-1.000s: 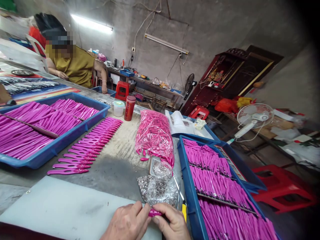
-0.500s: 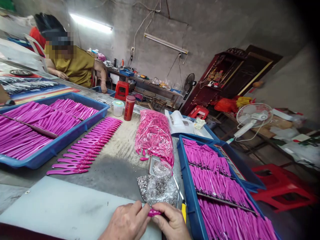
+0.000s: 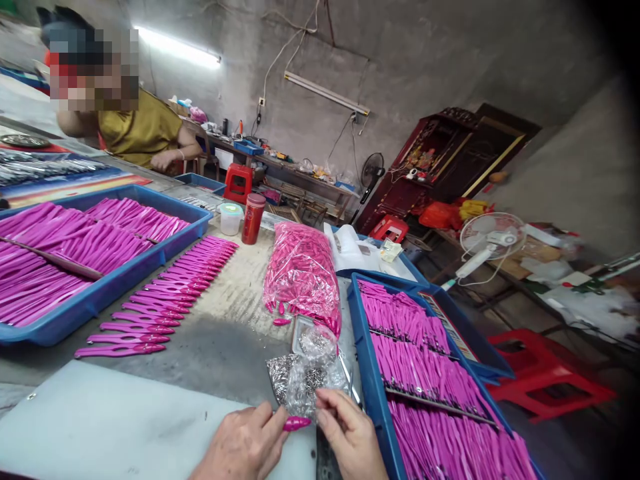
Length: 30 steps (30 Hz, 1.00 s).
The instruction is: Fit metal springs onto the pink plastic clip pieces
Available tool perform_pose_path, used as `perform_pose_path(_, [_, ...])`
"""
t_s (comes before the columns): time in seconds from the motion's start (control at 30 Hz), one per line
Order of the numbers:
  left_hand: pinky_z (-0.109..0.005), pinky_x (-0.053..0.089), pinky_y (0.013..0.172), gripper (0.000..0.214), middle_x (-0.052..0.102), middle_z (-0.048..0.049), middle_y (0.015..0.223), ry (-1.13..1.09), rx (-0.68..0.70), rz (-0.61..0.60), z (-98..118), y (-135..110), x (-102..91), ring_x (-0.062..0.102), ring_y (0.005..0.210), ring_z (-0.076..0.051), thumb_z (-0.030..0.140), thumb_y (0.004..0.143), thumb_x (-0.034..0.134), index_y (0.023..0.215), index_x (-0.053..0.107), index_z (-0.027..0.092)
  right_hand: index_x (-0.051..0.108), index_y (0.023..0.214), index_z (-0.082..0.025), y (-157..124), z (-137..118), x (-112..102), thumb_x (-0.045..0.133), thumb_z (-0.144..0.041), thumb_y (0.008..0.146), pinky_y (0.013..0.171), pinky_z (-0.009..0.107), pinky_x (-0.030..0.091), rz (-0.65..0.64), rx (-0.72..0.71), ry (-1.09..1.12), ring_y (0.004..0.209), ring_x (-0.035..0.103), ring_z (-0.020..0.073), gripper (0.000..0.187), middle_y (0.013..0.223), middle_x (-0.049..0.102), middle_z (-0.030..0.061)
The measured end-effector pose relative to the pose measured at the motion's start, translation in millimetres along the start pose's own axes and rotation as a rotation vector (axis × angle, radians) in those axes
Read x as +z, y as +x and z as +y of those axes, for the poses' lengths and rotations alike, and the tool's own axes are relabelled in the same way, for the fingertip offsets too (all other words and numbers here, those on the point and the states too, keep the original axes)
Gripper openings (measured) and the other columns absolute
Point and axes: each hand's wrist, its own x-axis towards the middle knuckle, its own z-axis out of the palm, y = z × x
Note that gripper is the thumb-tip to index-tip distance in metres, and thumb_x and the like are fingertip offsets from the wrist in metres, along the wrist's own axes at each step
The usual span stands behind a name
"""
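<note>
From the head camera, the left hand (image 3: 245, 445) pinches a small pink plastic piece (image 3: 297, 423) at its left end between thumb and fingertip, low at the front edge of the white board (image 3: 110, 427). The right hand (image 3: 350, 437) sits just right of the piece with its fingers loosely curled; whether they touch the piece cannot be told. Half a second ago both hands closed on the piece from either side, so the right hand has let go and drawn a little apart. The piece now shows whole between the two hands, where before only its middle showed.

Just beyond the hands lies a clear bag of small metal parts (image 3: 305, 377), and behind it a bag of pink pieces (image 3: 303, 273). A row of pink handles (image 3: 165, 300) runs along the table beside the left blue tray (image 3: 100, 300); the right blue tray (image 3: 373, 393) stands just beside the right hand. The view has shifted slightly down and right, and the person in the yellow shirt (image 3: 140, 130) at the far table now sits farther left in the picture
</note>
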Motion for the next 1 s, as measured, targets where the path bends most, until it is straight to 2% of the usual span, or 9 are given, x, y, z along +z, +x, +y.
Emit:
perform_pose_path(0.07, [-0.022, 0.041, 0.041, 0.015, 0.054, 0.0032, 0.062, -0.004, 0.001, 0.025, -1.2, 0.2, 2.2, 0.055, 0.046, -0.012, 0.016, 0.089, 0.035, 0.086, 0.049, 0.021, 0.065, 0.091, -0.018, 9.7, -6.3, -7.4, 0.05, -0.032, 0.086, 0.069, 0.023, 0.049, 0.035, -0.001, -0.1, 0.078, 0.062, 0.0189, 0.021, 0.086, 0.065, 0.0074])
perform_pose_path(0.13, [-0.022, 0.041, 0.042, 0.016, 0.054, 0.003, 0.063, -0.013, 0.0, 0.047, -1.9, 0.3, 3.7, 0.056, 0.046, -0.011, 0.016, 0.089, 0.035, 0.086, 0.05, 0.021, 0.064, 0.085, -0.018, 20.0, -13.7, -11.4, 0.046, -0.026, 0.087, 0.07, 0.024, 0.048, 0.018, -0.011, -0.218, 0.078, 0.062, 0.0189, 0.019, 0.083, 0.065, 0.0066])
perform_pose_path(0.33, [-0.024, 0.042, 0.041, 0.014, 0.054, 0.0029, 0.063, -0.011, 0.004, 0.034, -2.3, -2.9, 8.4, 0.056, 0.046, -0.013, 0.017, 0.089, 0.037, 0.088, 0.051, 0.02, 0.065, 0.075, -0.02, 41.2, -23.5, -3.6, 0.046, -0.008, 0.082, 0.067, 0.023, 0.044, -0.244, 0.011, -0.715, 0.075, 0.06, 0.0168, 0.024, 0.074, 0.064, 0.0018])
perform_pose_path(0.43, [-0.025, 0.044, 0.042, 0.011, 0.054, 0.0026, 0.064, 0.0, 0.005, -0.002, -2.7, -4.8, 10.2, 0.058, 0.048, -0.014, 0.017, 0.087, 0.04, 0.086, 0.05, 0.02, 0.066, 0.071, -0.021, 47.1, -23.0, 1.3, 0.048, -0.005, 0.08, 0.065, 0.022, 0.041, -0.309, 0.032, -0.863, 0.075, 0.061, 0.0163, 0.026, 0.074, 0.065, 0.0013])
perform_pose_path(0.63, [-0.024, 0.043, 0.042, 0.01, 0.054, 0.0036, 0.063, 0.003, 0.01, -0.01, -2.7, -3.8, 7.9, 0.057, 0.047, -0.013, 0.015, 0.087, 0.041, 0.084, 0.048, 0.021, 0.067, 0.067, -0.02, 53.1, -21.6, 9.2, 0.048, -0.006, 0.079, 0.061, 0.025, 0.039, -0.343, 0.046, -0.95, 0.073, 0.062, 0.0193, 0.026, 0.073, 0.068, 0.0048])
perform_pose_path(0.77, [-0.024, 0.044, 0.042, 0.008, 0.055, 0.0033, 0.064, 0.001, 0.007, -0.027, -2.2, -3.4, 8.5, 0.058, 0.048, -0.014, 0.016, 0.086, 0.043, 0.083, 0.048, 0.021, 0.066, 0.068, -0.018, 53.0, -18.6, 17.1, 0.047, -0.004, 0.077, 0.063, 0.027, 0.039, -0.336, 0.058, -0.966, 0.075, 0.062, 0.0213, 0.026, 0.074, 0.068, 0.0073])
perform_pose_path(1.0, [-0.025, 0.044, 0.041, 0.014, 0.056, 0.0027, 0.062, 0.004, -0.006, 0.035, -1.0, -3.7, 10.7, 0.058, 0.046, -0.014, 0.015, 0.087, 0.037, 0.082, 0.049, 0.021, 0.061, 0.067, -0.017, 50.4, -18.6, 14.0, 0.043, -0.004, 0.077, 0.063, 0.026, 0.039, -0.261, 0.116, -0.848, 0.073, 0.06, 0.02, 0.024, 0.073, 0.065, 0.006])
